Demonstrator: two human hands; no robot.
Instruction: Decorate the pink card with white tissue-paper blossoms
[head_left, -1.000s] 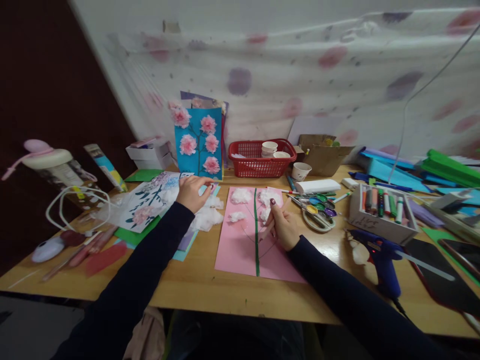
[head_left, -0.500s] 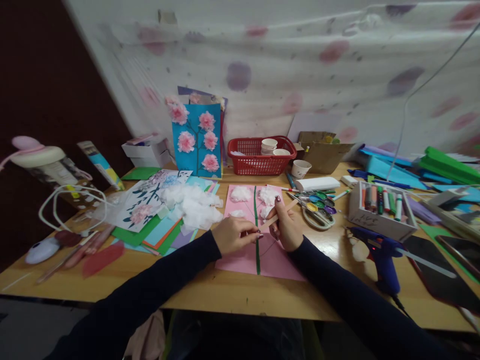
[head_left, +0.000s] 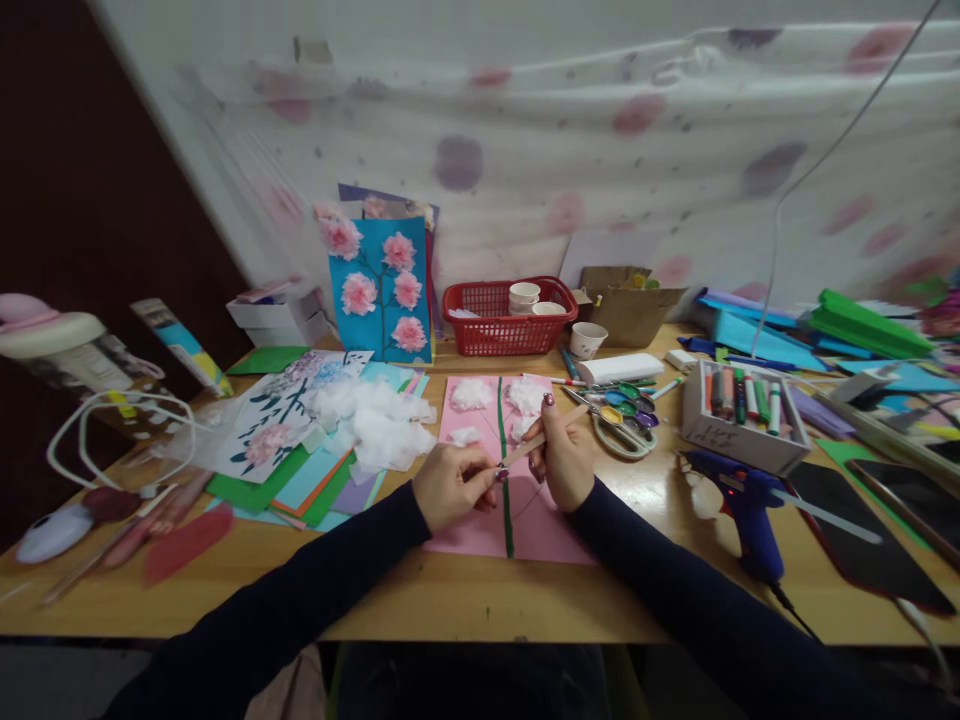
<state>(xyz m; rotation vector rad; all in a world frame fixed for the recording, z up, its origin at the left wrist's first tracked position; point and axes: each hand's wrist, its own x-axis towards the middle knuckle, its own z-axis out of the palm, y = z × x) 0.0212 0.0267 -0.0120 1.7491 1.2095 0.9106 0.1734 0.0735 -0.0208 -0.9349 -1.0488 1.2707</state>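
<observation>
Over a pink sheet of card, both hands are at a flat, pale wooden craft stick. My right hand is closed around the stick, thumb pointing up. My left hand pinches at its lower left end; anything smaller between those fingertips is too small to make out. Down the card runs a dark green stripe with thin drawn lines branching off. Fluffy white tufts lie on the card's upper part, and my right hand partly covers those on the right.
Left of the card, a heap of white fluff lies on coloured paper. A blue glue gun stands at the right near a marker box. Scissors lie beyond my right hand; behind are a red basket and a blue flower card.
The whole view has shifted slightly, so the table things sit further left. My left fingers have curled in a little more at the stick's end; the right hand keeps its hold.
</observation>
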